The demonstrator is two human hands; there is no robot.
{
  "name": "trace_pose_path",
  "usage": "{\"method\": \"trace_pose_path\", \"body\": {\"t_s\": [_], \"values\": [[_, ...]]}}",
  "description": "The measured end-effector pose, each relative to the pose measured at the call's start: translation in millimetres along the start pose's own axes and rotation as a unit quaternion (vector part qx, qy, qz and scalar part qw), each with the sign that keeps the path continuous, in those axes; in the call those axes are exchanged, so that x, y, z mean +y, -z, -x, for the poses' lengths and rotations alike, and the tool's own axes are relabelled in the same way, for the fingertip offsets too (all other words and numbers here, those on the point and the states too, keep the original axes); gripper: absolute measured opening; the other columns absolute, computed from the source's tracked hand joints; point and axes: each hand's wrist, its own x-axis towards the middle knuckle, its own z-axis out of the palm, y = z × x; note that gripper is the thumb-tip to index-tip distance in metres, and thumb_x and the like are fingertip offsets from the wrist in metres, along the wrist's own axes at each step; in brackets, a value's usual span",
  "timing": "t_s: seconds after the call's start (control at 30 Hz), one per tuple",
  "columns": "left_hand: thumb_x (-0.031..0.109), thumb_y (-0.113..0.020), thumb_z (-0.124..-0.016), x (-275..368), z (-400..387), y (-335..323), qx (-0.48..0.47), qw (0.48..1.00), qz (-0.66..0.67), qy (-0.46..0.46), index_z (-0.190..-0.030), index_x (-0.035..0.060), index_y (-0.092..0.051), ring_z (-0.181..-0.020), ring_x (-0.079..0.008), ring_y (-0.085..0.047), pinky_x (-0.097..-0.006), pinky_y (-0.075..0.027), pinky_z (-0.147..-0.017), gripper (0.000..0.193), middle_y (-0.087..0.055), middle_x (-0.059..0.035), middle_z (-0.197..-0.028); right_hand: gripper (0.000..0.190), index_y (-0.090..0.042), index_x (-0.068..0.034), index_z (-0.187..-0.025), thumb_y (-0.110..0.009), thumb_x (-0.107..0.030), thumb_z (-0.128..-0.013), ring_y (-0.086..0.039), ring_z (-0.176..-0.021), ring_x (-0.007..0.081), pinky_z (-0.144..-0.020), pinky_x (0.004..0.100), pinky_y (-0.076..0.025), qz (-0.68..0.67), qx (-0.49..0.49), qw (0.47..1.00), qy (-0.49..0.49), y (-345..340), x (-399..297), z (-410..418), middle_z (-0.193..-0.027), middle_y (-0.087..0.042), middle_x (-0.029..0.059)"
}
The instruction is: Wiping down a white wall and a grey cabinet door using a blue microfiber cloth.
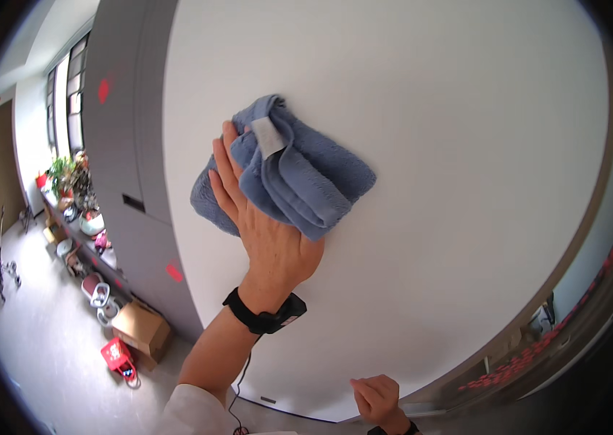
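A folded blue terry cloth (306,168) with a pale tag lies flat against a smooth white wall panel (437,196). My left hand (263,223) presses it to that surface, fingers spread, part of the cloth folded over them and part under them. A black band with a small box and a thin cable is strapped round the left wrist. My right hand (378,398) is low in the view, its fingers curled and nothing seen in them, in front of the panel's bottom edge.
Left of the panel stands a tall grey cabinet (127,136) with a recessed handle. Beyond it, a cardboard box (140,326) and a red bag (118,356) rest on the floor near a low shelf with potted plants (64,174). Brown trim (583,228) borders the panel's right side.
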Motion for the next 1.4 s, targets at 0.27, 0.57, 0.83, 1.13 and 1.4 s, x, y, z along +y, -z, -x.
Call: {"method": "trace_pose_path", "body": {"t_s": [0.27,0.57,0.83,1.13,1.4], "values": [[0.039,-0.053,-0.093,145,-48,-28,-0.049,0.985,0.038,-0.158,-0.149,-0.0072,-0.042,-0.151,-0.0529,-0.018,-0.0678,-0.012,-0.118,0.073,-0.020,-0.0331,-0.164,0.023,-0.075,-0.003,-0.098,-0.071,0.005,-0.077,-0.066,-0.065,0.0244,-0.058,0.0343,-0.052,0.026,0.038,0.997,-0.068,47,0,46,-0.081,-0.071,0.0069],[0.042,-0.062,-0.088,272,-50,-73,-0.053,0.960,0.114,-0.251,-0.148,-0.0077,-0.045,-0.152,-0.0441,-0.023,-0.0622,-0.014,-0.122,0.080,-0.028,-0.0296,-0.162,0.023,-0.075,-0.003,-0.100,-0.071,0.004,-0.079,-0.066,-0.066,0.0258,-0.058,0.0356,-0.052,0.076,0.055,0.984,-0.152,107,-6,117,-0.080,-0.070,0.0086],[0.048,-0.070,-0.087,322,-26,-95,-0.074,0.914,0.189,-0.351,-0.150,0.0101,-0.049,-0.151,-0.0378,-0.030,-0.0564,-0.020,-0.123,0.076,-0.034,-0.0214,-0.162,0.022,-0.074,-0.002,-0.099,-0.069,0.006,-0.080,-0.066,-0.068,0.0291,-0.060,0.0380,-0.051,0.117,0.102,0.964,-0.217,130,-20,158,-0.081,-0.070,0.0109],[0.044,-0.075,-0.081,272,9,-77,-0.137,0.905,0.164,-0.368,-0.150,0.0206,-0.052,-0.151,-0.0318,-0.033,-0.0546,-0.024,-0.121,0.077,-0.034,-0.0144,-0.164,0.018,-0.074,-0.001,-0.097,-0.069,0.005,-0.080,-0.066,-0.070,0.0303,-0.063,0.0381,-0.052,0.087,0.085,0.961,-0.249,117,-23,167,-0.083,-0.072,0.0123],[0.046,-0.074,-0.080,215,8,-55,-0.125,0.935,0.138,-0.302,-0.150,0.0053,-0.049,-0.153,-0.0392,-0.027,-0.0579,-0.021,-0.122,0.084,-0.031,-0.0182,-0.166,0.015,-0.073,0.000,-0.095,-0.068,0.004,-0.082,-0.064,-0.066,0.0310,-0.059,0.0396,-0.049,0.025,0.058,0.974,-0.218,85,-20,146,-0.077,-0.069,0.0135]]}}
